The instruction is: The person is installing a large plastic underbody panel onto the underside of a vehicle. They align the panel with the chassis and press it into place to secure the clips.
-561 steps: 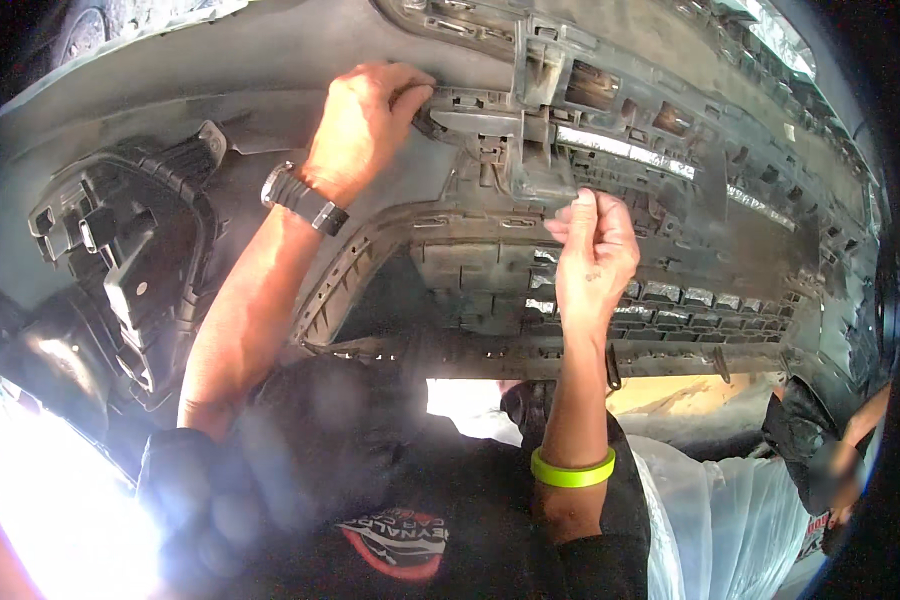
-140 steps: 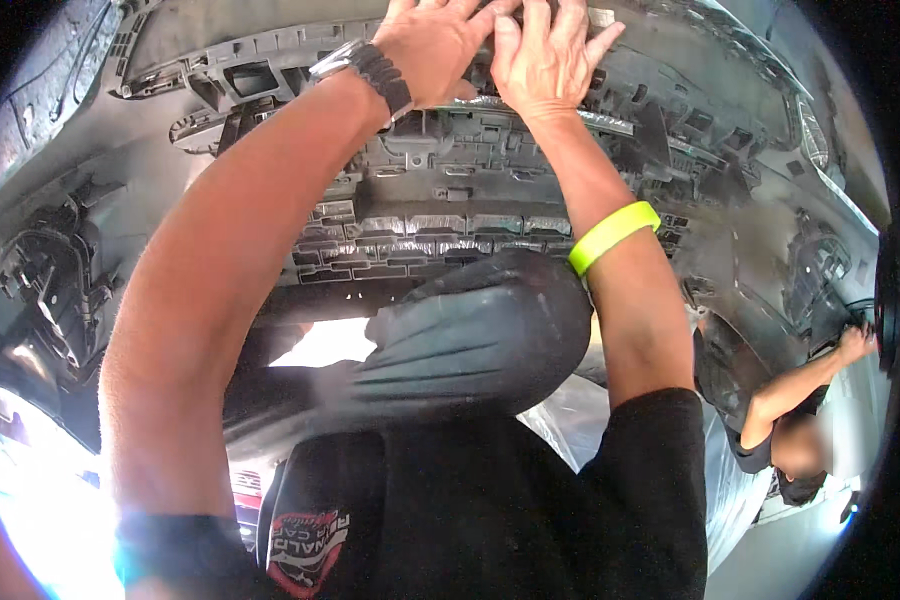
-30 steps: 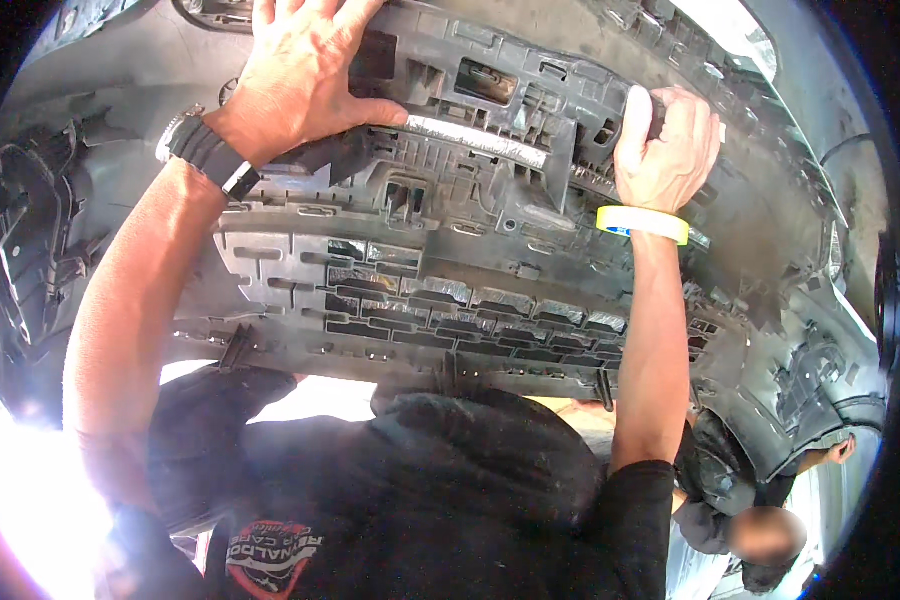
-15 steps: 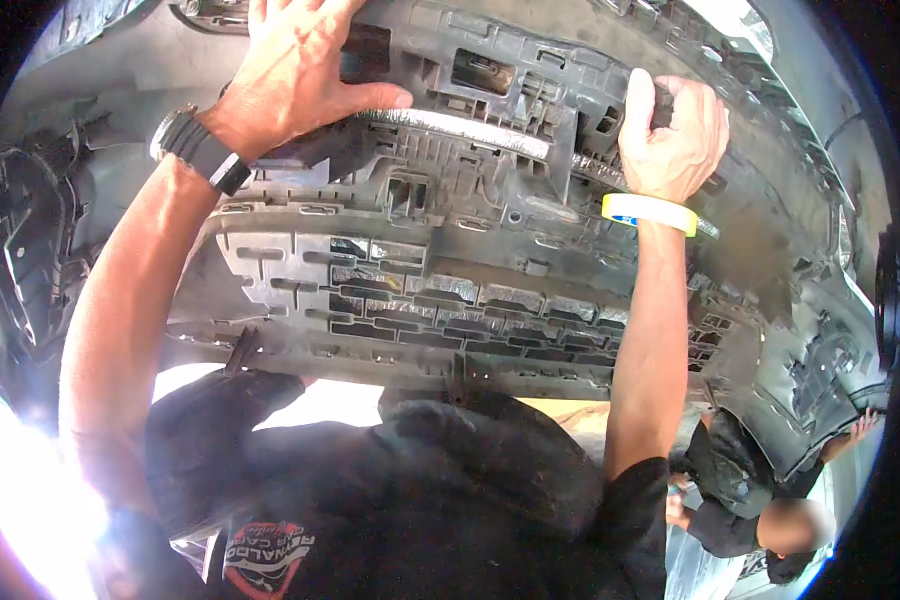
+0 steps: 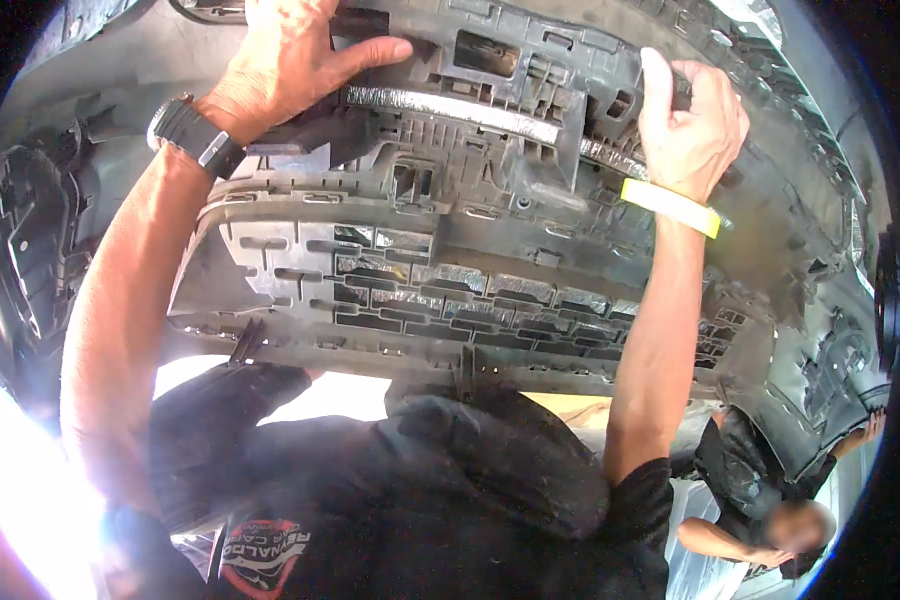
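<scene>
Right hand (image 5: 685,125) fingers (image 5: 656,85) curled tight around a rib of the grey bumper panel (image 5: 490,270); left hand (image 5: 290,55) pressed flat, thumb spread, on its upper edge. Panel overhead, inner side facing down; co-worker (image 5: 770,500) at lower right

My left hand (image 5: 290,50) presses flat on the grey bumper (image 5: 490,250); my right hand (image 5: 685,125) grips its upper ridge. Another person (image 5: 770,500) stands lower right.

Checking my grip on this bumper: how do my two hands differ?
The left hand lies spread, thumb out, on the grey bumper panel; the right hand is curled into a fist around a rib. The left wrist has a black watch, the right a yellow band. Both are bare.
</scene>
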Demonstrator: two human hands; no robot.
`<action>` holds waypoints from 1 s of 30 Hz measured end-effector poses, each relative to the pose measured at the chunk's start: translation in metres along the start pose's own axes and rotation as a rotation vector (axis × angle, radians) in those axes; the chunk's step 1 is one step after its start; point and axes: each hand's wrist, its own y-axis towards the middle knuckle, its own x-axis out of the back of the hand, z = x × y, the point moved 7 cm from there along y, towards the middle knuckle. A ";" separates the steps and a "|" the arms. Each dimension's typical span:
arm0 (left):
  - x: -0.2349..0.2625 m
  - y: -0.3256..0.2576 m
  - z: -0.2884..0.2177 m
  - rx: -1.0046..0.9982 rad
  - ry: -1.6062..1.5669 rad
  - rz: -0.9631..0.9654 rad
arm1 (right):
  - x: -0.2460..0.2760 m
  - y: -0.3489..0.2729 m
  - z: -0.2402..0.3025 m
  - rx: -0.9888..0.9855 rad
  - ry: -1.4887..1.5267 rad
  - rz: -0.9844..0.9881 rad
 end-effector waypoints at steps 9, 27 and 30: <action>-0.004 -0.002 0.005 0.024 0.019 0.045 | 0.019 0.008 0.007 0.001 0.108 0.024; -0.006 -0.008 0.008 0.020 -0.023 -0.027 | 0.015 0.011 0.004 -0.268 0.081 0.211; -0.003 -0.009 0.007 0.009 -0.035 -0.045 | 0.019 0.014 0.010 -0.209 0.073 0.188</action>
